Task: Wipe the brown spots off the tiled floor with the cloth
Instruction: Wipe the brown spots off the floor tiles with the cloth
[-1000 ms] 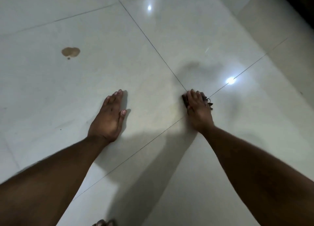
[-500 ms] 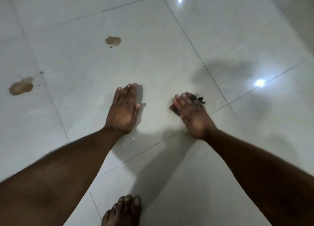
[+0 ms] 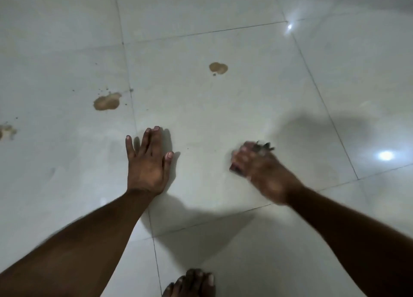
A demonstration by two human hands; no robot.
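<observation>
Brown spots mark the pale tiled floor (image 3: 223,117): one spot (image 3: 218,68) ahead of the hands, a larger spot (image 3: 107,101) to the left, a third spot (image 3: 6,132) at the left edge. The left hand (image 3: 146,162) presses flat on the floor, fingers straight. The blurred right hand (image 3: 261,171) has its grip clamped on a dark cloth (image 3: 261,148), close to the floor. Bare toes (image 3: 192,282) show below.

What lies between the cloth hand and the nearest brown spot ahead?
Nothing visible. The right hand holds the cloth, and only bare tile lies between it and the brown spot. The left hand rests flat off to the side.
</observation>
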